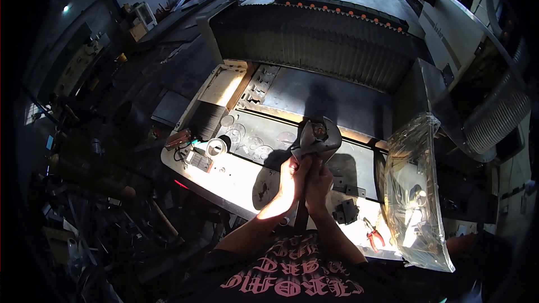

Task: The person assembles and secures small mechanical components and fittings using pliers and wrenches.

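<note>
In front of my chest I hold up a large grey metal tool that looks like an adjustable wrench (325, 143), its wide head with two jaws pointing away from me. A dark round piece shows between the jaws. The dark handle (301, 219) runs down between my forearms toward my shirt. My left hand (292, 175) and my right hand (318, 185) are closed side by side just below the head, thumbs close together. Beneath them lies the machine's metal bed (233, 177), with round cut outlines on a grey sheet (264, 140).
On the bed's left are a tape roll (216, 147) and a reddish-brown block (178, 139). At right lie red-handled pliers (373, 237), black blocks (345, 212) and a clear plastic-wrapped panel (412, 191). Behind stands a pleated bellows cover (303, 39) under a black cable chain (348, 10).
</note>
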`<state>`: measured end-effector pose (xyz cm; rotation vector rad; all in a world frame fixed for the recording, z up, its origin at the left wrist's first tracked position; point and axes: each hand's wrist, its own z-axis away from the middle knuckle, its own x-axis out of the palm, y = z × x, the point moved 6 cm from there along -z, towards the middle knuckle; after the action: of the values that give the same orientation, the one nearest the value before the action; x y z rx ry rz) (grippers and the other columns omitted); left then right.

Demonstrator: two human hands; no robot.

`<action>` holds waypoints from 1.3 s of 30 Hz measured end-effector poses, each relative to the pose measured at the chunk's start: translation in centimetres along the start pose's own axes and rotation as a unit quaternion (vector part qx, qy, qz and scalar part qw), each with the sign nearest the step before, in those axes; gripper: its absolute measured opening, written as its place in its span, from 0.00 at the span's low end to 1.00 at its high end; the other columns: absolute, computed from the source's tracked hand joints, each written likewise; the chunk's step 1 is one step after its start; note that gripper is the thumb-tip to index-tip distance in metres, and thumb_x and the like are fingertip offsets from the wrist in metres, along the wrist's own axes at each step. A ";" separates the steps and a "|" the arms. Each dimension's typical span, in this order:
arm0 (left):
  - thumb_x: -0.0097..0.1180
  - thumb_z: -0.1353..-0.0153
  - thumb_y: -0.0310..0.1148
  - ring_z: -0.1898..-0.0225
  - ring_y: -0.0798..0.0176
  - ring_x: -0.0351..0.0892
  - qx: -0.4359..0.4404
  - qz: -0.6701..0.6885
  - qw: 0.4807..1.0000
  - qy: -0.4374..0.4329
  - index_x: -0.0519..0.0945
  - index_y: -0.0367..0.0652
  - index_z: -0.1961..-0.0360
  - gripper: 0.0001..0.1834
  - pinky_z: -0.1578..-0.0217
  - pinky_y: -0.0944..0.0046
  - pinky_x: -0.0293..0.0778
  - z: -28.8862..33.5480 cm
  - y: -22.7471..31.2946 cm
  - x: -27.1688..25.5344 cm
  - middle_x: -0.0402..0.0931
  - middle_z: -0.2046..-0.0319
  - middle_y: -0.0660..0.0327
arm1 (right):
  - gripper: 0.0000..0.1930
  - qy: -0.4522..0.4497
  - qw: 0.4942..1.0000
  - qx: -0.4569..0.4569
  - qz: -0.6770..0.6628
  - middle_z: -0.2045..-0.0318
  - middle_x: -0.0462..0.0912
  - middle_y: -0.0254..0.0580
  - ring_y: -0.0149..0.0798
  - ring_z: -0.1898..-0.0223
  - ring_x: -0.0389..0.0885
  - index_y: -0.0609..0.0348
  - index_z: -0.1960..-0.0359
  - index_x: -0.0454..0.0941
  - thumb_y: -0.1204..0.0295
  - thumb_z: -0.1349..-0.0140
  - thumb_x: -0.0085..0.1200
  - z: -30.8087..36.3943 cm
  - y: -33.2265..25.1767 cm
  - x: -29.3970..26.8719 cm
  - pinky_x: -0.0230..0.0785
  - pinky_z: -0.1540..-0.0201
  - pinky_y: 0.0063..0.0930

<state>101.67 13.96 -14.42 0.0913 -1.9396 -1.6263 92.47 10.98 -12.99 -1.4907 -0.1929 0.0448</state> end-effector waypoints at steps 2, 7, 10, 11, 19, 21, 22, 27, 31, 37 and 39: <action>0.49 0.32 0.31 0.70 0.76 0.70 0.013 -0.014 0.998 0.053 0.78 0.37 0.60 0.09 0.69 0.74 0.70 -1.1 2.4 2.2 0.76 0.71 0.68 | 0.21 0.021 1.000 -0.022 0.000 0.78 0.78 0.40 0.27 0.74 0.71 0.66 0.66 0.77 0.59 0.29 0.40 -1.2 0.3 -0.2 0.65 0.71 0.29; 0.54 0.35 0.33 0.69 0.74 0.74 -0.064 -0.122 0.989 0.052 0.79 0.33 0.61 0.12 0.69 0.70 0.72 -2.3 2.7 2.7 0.81 0.69 0.60 | 0.22 -0.045 0.997 -0.028 -0.060 0.69 0.79 0.40 0.28 0.67 0.72 0.67 0.57 0.74 0.57 0.28 0.38 -0.8 -0.7 -0.7 0.65 0.65 0.28; 0.55 0.36 0.36 0.70 0.73 0.73 -0.063 -0.110 0.992 0.029 0.80 0.33 0.63 0.14 0.70 0.68 0.71 -3.2 0.5 2.6 0.81 0.70 0.61 | 0.20 -0.075 0.991 -0.054 -0.096 0.66 0.78 0.41 0.29 0.63 0.73 0.66 0.53 0.71 0.58 0.28 0.39 -0.7 1.5 -1.2 0.66 0.61 0.27; 0.54 0.35 0.37 0.70 0.73 0.73 -0.072 -0.141 0.987 0.021 0.80 0.32 0.63 0.15 0.71 0.68 0.71 -3.3 0.0 1.8 0.81 0.71 0.60 | 0.20 -0.090 0.989 -0.060 -0.099 0.66 0.78 0.41 0.29 0.63 0.73 0.66 0.53 0.71 0.58 0.28 0.39 -0.3 0.5 -1.4 0.66 0.61 0.27; 0.50 0.32 0.43 0.78 0.71 0.75 -0.164 0.031 0.981 -0.094 0.78 0.38 0.64 0.17 0.76 0.70 0.71 -1.8 0.8 1.9 0.78 0.76 0.62 | 0.23 -0.313 0.947 0.053 0.054 0.60 0.82 0.45 0.34 0.61 0.81 0.66 0.48 0.73 0.59 0.35 0.53 4.7 2.1 -4.8 0.73 0.58 0.28; 0.50 0.32 0.43 0.78 0.70 0.75 -0.135 -0.011 0.989 -0.061 0.77 0.38 0.65 0.16 0.78 0.69 0.71 -1.9 -1.0 -0.1 0.78 0.76 0.61 | 0.22 -0.310 0.941 0.098 0.088 0.62 0.83 0.45 0.33 0.61 0.81 0.66 0.50 0.75 0.60 0.36 0.55 5.0 3.8 -7.7 0.74 0.59 0.28; 0.50 0.32 0.43 0.79 0.69 0.75 -0.126 -0.052 0.990 -0.048 0.77 0.39 0.64 0.16 0.80 0.69 0.71 -1.2 -1.5 -0.7 0.78 0.77 0.61 | 0.21 -0.310 0.931 0.150 0.120 0.64 0.84 0.45 0.32 0.62 0.82 0.67 0.52 0.77 0.61 0.38 0.56 6.5 5.7 -9.9 0.75 0.60 0.28; 0.50 0.33 0.46 0.83 0.64 0.73 -0.360 -0.042 0.932 -0.028 0.72 0.40 0.60 0.18 0.83 0.67 0.68 2.7 -4.6 -5.6 0.75 0.78 0.57 | 0.19 -0.112 0.896 0.047 0.428 0.71 0.82 0.47 0.50 0.63 0.80 0.59 0.62 0.78 0.54 0.42 0.56 7.7 10.4 -20.4 0.71 0.59 0.41; 0.47 0.32 0.49 0.83 0.63 0.71 -0.440 -0.079 0.894 -0.012 0.70 0.42 0.59 0.19 0.84 0.66 0.66 4.7 -8.6 -5.8 0.72 0.80 0.55 | 0.19 0.007 0.851 0.235 0.470 0.65 0.82 0.49 0.51 0.60 0.82 0.59 0.58 0.77 0.57 0.43 0.56 9.7 14.0 -28.3 0.73 0.58 0.42; 0.48 0.32 0.47 0.85 0.64 0.70 -0.459 -0.117 0.880 -0.041 0.70 0.42 0.59 0.17 0.85 0.68 0.66 8.3 -8.7 -4.5 0.72 0.81 0.57 | 0.22 0.102 0.736 0.131 0.656 0.39 0.63 0.51 0.56 0.38 0.60 0.55 0.47 0.69 0.66 0.45 0.50 10.6 18.0 -34.5 0.57 0.41 0.53; 0.48 0.32 0.44 0.86 0.66 0.71 -0.456 -0.132 0.876 -0.083 0.71 0.39 0.61 0.16 0.85 0.70 0.66 8.7 -7.6 -2.5 0.73 0.82 0.58 | 0.21 0.096 0.702 0.081 0.701 0.37 0.62 0.51 0.55 0.37 0.59 0.54 0.46 0.69 0.71 0.44 0.44 10.9 20.0 -36.1 0.50 0.37 0.55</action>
<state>97.13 20.75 -22.98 -0.1761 -1.1042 -2.6404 57.08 18.01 -35.74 -1.1293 1.1417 1.1041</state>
